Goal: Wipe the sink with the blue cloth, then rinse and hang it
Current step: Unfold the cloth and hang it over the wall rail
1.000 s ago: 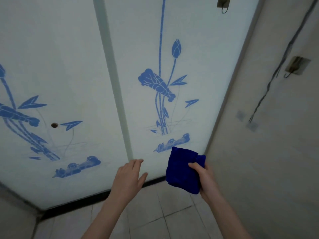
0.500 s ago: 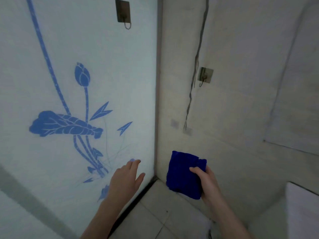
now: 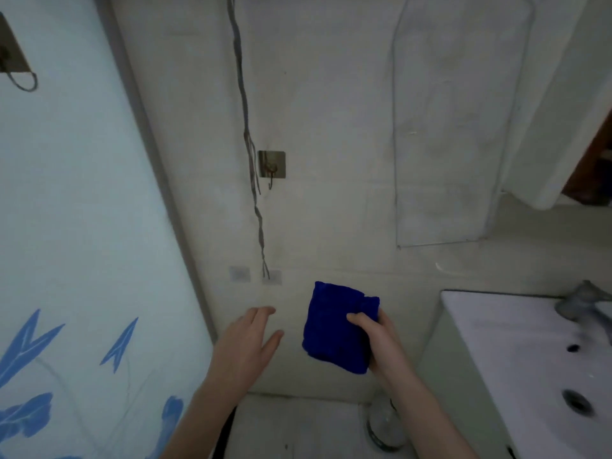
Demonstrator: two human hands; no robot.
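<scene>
A folded blue cloth [image 3: 336, 326] is held up in front of the wall by my right hand [image 3: 379, 342], whose fingers are closed on its right edge. My left hand [image 3: 246, 349] hovers to the left of the cloth, empty, fingers apart. The white sink [image 3: 496, 329] fills the lower right corner, with its drain [image 3: 578, 402] and a grey tap [image 3: 586, 308] at the right edge. A metal wall hook [image 3: 271, 165] is fixed to the wall above the cloth.
A glass panel with blue flower drawings [image 3: 66, 260] stands on the left, carrying another hook [image 3: 13, 58] at the top left. A grey cable [image 3: 248, 144] runs down the wall. A mirror [image 3: 447, 160] hangs above the sink. A round floor drain [image 3: 384, 425] lies below my right arm.
The view has swung to the right, from the flowered glass panel to the wall and the sink. Both hands keep the same pose, the right one still holding the cloth.
</scene>
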